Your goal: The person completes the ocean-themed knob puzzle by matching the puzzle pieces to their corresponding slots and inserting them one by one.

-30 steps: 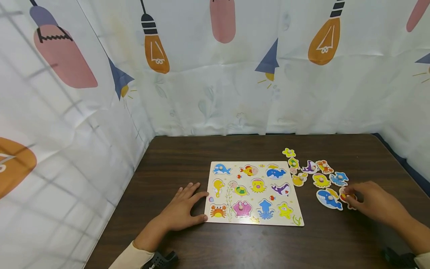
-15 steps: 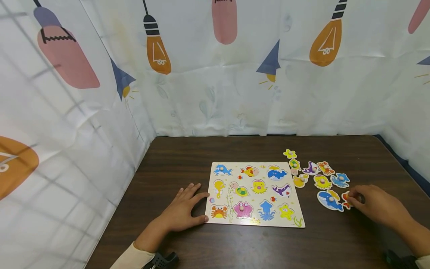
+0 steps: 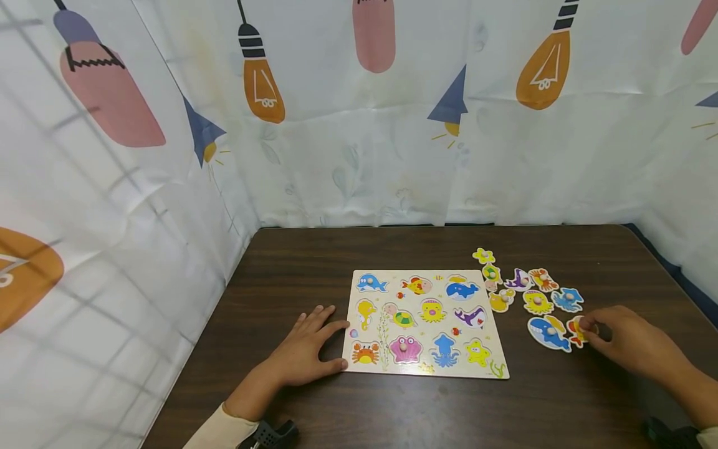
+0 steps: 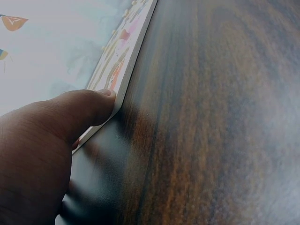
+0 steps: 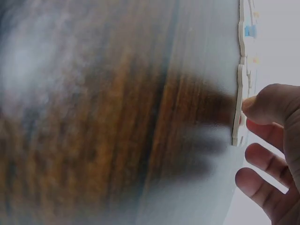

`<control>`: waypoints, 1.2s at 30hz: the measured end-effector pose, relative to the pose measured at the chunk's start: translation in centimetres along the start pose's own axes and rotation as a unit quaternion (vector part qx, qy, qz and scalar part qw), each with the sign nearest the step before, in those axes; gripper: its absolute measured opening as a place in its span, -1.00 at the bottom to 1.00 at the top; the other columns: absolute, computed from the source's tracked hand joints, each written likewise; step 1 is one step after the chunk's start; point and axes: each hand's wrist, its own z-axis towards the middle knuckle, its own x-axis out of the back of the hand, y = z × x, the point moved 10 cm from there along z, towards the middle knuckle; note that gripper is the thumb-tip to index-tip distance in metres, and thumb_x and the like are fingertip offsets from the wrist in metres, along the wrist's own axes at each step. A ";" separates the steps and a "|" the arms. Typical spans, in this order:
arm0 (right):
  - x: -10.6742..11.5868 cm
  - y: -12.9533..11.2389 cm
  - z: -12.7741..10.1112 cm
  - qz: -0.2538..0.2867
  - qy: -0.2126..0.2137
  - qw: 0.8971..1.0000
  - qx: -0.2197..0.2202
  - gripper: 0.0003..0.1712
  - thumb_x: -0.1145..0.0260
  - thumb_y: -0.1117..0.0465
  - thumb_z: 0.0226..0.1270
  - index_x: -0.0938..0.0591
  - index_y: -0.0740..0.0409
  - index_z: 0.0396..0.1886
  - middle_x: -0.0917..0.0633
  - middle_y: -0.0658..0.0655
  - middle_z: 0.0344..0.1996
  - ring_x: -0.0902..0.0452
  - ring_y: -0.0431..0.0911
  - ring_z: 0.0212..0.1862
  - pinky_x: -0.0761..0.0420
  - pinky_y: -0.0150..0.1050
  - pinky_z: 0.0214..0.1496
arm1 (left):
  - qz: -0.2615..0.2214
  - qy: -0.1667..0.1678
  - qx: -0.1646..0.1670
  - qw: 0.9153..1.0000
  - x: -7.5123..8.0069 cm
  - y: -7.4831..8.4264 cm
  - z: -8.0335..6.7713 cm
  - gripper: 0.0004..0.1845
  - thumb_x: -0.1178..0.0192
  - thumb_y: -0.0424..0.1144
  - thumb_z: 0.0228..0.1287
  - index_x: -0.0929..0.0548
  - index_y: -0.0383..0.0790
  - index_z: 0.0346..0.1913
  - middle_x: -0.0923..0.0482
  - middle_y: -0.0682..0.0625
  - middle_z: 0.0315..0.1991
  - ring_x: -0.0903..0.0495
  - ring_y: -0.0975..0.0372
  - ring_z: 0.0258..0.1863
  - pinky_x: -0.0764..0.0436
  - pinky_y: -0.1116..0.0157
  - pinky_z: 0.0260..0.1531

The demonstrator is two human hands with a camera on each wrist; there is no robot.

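The step in hand looks like picking up a loose piece. The right hand (image 3: 628,343) rests on the counter (image 3: 392,249) to the right of the puzzle board (image 3: 426,324), and its fingers (image 5: 267,105) pinch the small red-and-yellow piece (image 3: 576,330), which lies flat on the counter just beside the blue whale piece (image 3: 546,332) at the near end of the loose cluster. The left hand (image 3: 305,349) lies flat with its fingers spread, the thumb (image 4: 93,105) touching the board's left edge, which seems to steady it. The board shows printed sea creatures in every recess; only the pink shell (image 3: 405,349) seems to carry a peg, though that is hard to tell. The next move, by my judgement, calls for a firm grip and a clean lift clear of the neighbouring whale, with the board kept from sliding.
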 end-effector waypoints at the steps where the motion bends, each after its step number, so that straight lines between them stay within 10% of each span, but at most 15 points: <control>1: 0.1 -0.1 0.0 -0.002 0.005 1.000 0.001 -0.83 -0.55 0.28 0.13 -0.71 -0.01 -0.34 -0.69 0.04 -0.29 -0.56 0.07 -0.22 -0.59 0.07 -0.28 | 0.000 0.001 -0.001 1.000 0.0 0.0 0.0 -0.18 -0.22 0.43 0.23 -0.39 0.20 0.50 -0.09 -0.09 0.61 0.05 -0.05 0.61 0.09 -0.17 0.51; 36: 3.6 -5.5 3.4 -0.016 0.060 0.996 0.062 -0.88 -0.59 0.16 0.15 -0.82 -0.07 -0.30 -0.70 -0.09 -0.32 -0.58 0.01 -0.17 -0.58 -0.12 -0.41 | 0.004 0.002 -0.001 1.000 -0.1 -0.1 0.0 -0.17 -0.19 0.46 0.23 -0.39 0.20 0.50 -0.09 -0.09 0.61 0.04 -0.05 0.60 0.08 -0.18 0.51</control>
